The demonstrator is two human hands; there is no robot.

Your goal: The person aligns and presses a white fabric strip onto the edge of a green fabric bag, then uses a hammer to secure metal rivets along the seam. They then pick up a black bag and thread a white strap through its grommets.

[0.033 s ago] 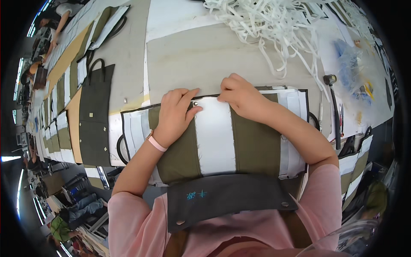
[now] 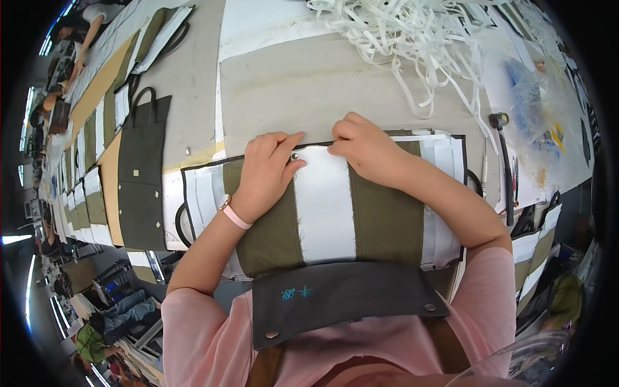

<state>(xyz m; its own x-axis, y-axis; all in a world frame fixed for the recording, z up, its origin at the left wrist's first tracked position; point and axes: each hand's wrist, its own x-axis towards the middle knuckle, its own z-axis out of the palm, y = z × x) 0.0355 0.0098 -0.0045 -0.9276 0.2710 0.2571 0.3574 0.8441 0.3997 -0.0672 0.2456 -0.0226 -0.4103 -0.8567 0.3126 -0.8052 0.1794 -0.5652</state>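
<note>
the scene is seen from one head-worn fisheye, aimed steeply down. the worktable [image 2: 335,84] is viewed closely. its rim is perhaps bent.

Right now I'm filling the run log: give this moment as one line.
left hand: on striped fabric panel, by metal snap | right hand: pinching panel's top edge | hammer: lying right | white straps: heaped behind

An olive-and-white striped fabric bag [image 2: 322,213], white straps [image 2: 412,45], a pink wristband [image 2: 235,216].
</note>
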